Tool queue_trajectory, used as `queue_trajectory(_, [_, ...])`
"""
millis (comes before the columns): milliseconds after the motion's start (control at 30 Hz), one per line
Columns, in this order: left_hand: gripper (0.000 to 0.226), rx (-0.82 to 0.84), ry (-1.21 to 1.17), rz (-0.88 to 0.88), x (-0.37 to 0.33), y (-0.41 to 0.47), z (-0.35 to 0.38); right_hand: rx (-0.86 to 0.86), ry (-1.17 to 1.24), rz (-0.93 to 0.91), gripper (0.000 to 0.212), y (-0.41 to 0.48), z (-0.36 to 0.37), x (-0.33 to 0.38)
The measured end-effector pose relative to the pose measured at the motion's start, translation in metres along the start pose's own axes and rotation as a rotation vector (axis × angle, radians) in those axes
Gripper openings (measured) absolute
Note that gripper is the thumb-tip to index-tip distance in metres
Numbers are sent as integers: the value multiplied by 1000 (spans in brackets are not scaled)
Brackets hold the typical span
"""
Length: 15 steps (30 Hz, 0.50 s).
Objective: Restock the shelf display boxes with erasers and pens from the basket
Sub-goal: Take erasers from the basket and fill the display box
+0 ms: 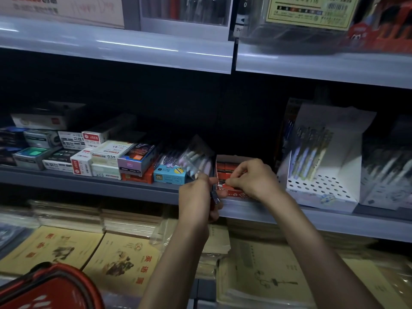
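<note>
Reaching into the red box (224,190) at mid-frame, the right hand (252,179) is the nearer one. Its grip is thumb and forefinger, pinching one of the erasers (223,167) in the front row. The box runs back into the shelf (111,186). Just left of it, the left hand (196,197) curls round a small dark item (215,197), too blurred to name, which I'd guess goes rightward into the box.

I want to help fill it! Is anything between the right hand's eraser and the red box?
Nothing visible. The right hand pinches an eraser right at the open red box; the clear pen pack leans beside it, on the left.
</note>
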<state>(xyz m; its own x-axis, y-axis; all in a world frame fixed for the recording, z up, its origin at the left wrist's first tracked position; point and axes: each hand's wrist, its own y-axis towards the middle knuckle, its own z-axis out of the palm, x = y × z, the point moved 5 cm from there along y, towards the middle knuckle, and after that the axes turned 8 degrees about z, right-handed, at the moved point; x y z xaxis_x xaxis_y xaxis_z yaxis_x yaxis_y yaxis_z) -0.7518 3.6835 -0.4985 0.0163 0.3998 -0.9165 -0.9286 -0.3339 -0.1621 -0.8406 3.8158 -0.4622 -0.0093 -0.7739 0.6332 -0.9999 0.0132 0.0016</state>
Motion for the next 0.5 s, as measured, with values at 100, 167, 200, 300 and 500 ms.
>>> queue_trajectory(100, [30,-1,3,-7,1,1,0,-50,-28,18,21,0,3,0])
queue_trajectory(167, [30,1,-4,-12,1,0,0,-71,-32,13,21,-3,4,3])
queue_trajectory(200, [30,1,-8,-16,1,0,0,-74,-32,12,20,-4,5,3])
queue_trajectory(300, [30,12,-13,-28,0,-1,-3,-74,6,31,25,-3,5,1])
queue_trajectory(500, [62,49,-153,-23,-7,-3,-5,-10,73,-12,18,-16,-11,7])
